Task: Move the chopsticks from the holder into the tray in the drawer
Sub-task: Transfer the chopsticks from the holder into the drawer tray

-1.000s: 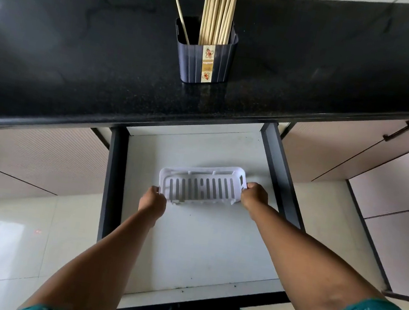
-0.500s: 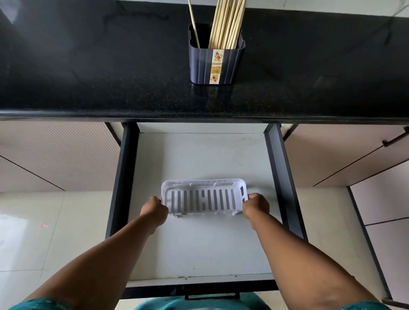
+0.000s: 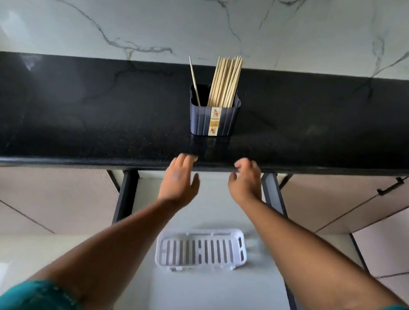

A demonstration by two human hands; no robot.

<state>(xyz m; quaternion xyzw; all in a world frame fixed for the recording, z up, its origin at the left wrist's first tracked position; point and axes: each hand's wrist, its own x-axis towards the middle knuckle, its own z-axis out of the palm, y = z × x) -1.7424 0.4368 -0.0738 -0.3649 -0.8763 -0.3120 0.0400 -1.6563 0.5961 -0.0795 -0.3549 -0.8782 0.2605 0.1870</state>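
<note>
Head view: the holder point(image 3: 213, 119) stands upright on the black counter point(image 3: 71, 113), at 12 o'clock from both hands. The chopsticks point(image 3: 225, 81) stand in it as a tight bundle on its right side, and 1 loose stick point(image 3: 194, 81) leans toward 11 o'clock on its left side. The left hand point(image 3: 180, 177) and the right hand point(image 3: 245, 185) are both empty, with fingers spread loose, near the front edge of the counter and apart from the holder. The tray point(image 3: 201, 251) lies empty in the open drawer point(image 3: 215, 305), at 6 o'clock from the hands, between the 2 forearms.

I judge the chopsticks to be light, stiff and thin, probably smooth, so they can slide or fan out when taken many together. The good place to hold is the upper half, above the rim of the holder, with fingers closed around the whole bundle. The holder is also light and may tip, so the other hand could steady it
</note>
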